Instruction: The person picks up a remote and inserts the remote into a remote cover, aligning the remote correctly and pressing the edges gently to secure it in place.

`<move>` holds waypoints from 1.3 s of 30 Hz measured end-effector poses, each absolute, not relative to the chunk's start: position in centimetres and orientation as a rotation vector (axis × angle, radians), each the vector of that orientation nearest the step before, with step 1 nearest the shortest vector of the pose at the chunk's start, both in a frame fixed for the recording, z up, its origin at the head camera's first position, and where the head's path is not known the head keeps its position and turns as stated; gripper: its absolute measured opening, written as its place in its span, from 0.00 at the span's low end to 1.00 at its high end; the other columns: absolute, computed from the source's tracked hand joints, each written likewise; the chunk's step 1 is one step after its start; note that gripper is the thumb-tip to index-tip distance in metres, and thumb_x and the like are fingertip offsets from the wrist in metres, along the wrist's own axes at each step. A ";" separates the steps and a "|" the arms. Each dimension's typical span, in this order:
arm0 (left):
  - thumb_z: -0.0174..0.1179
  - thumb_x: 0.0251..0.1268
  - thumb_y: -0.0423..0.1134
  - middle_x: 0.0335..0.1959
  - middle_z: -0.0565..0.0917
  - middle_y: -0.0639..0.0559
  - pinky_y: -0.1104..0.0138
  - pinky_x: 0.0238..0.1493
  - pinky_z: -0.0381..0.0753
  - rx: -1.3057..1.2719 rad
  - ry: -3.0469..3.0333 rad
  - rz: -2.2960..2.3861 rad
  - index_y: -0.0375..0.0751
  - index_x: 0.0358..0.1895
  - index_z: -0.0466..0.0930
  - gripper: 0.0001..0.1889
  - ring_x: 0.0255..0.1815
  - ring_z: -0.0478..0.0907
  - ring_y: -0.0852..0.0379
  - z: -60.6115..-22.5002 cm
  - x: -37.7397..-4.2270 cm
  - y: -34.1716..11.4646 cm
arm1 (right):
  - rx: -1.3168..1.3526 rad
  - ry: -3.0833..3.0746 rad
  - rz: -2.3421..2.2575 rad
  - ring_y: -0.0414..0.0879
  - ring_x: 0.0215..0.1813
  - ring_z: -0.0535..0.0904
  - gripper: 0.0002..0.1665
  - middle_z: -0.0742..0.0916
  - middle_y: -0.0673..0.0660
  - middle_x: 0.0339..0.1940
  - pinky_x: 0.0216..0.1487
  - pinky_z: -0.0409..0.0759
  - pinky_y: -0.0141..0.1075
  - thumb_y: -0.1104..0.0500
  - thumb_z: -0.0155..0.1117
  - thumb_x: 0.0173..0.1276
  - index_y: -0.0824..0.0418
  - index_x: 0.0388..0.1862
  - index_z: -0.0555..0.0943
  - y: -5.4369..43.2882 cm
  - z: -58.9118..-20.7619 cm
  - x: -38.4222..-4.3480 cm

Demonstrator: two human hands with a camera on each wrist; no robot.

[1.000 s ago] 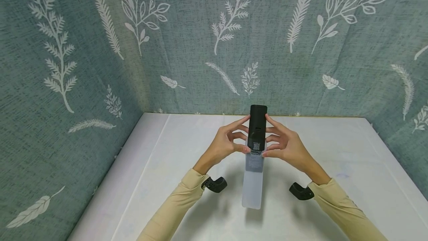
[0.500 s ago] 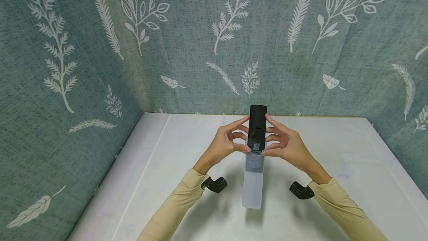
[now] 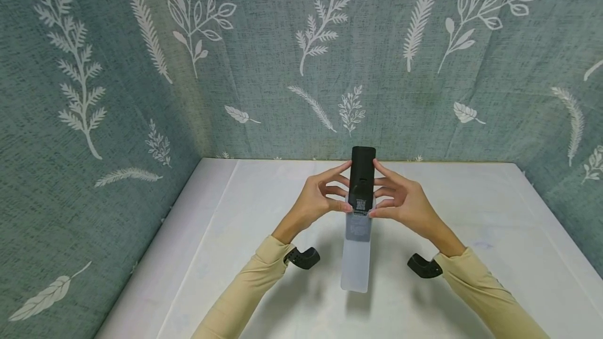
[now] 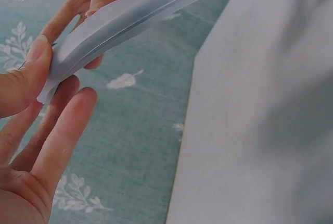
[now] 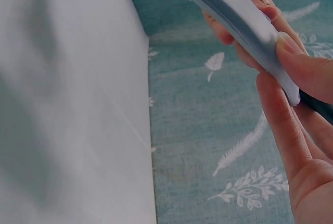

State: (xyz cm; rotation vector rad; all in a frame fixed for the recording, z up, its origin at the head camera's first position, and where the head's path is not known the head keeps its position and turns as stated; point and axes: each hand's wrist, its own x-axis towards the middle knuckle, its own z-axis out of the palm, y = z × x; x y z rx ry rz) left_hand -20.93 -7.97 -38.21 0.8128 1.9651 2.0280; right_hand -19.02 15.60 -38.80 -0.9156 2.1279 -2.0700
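A black remote control (image 3: 362, 177) is held up over the table, its back with a small printed code facing the head camera. Its lower part sits inside a translucent, frosted sleeve (image 3: 355, 268), whose far end hangs down beyond the remote. My left hand (image 3: 316, 200) grips the left edge at the sleeve's mouth, thumb on the near face and fingers spread along the side. On the opposite edge my right hand (image 3: 404, 204) pinches in the same way. The left wrist view shows the bent sleeve (image 4: 130, 23) between thumb and fingers. A dark bit of remote (image 5: 317, 107) emerges past the sleeve in the right wrist view.
The white table (image 3: 226, 276) lies below the hands, with their shadows on it. A blue-green curtain (image 3: 264, 67) with white leaf prints rises behind and at both sides. Black wrist devices (image 3: 303, 258) stick out by both cuffs.
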 end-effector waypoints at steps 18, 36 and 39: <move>0.68 0.46 0.18 0.46 0.78 0.38 0.55 0.44 0.83 0.786 1.980 2.039 0.50 0.70 0.64 0.45 0.47 0.80 0.46 -38.0 -21.0 -7.9 | -0.902 2.153 -2.083 0.47 0.47 0.81 0.57 0.78 0.65 0.58 0.42 0.83 0.43 0.78 0.72 0.47 0.56 0.75 0.57 15.5 -38.7 -19.1; 0.68 0.44 0.18 0.44 0.78 0.38 0.55 0.42 0.83 0.804 1.978 2.056 0.52 0.69 0.66 0.45 0.46 0.80 0.46 -38.0 -20.9 -7.8 | -0.906 2.170 -2.099 0.47 0.46 0.81 0.56 0.79 0.67 0.57 0.41 0.83 0.44 0.78 0.71 0.47 0.57 0.74 0.58 15.6 -38.7 -19.1; 0.68 0.45 0.17 0.46 0.77 0.39 0.54 0.40 0.83 0.845 1.966 2.037 0.52 0.70 0.64 0.46 0.46 0.80 0.46 -37.8 -20.9 -7.7 | -0.926 2.174 -2.101 0.48 0.46 0.81 0.56 0.79 0.66 0.55 0.41 0.83 0.42 0.78 0.71 0.48 0.57 0.74 0.57 15.6 -38.7 -19.0</move>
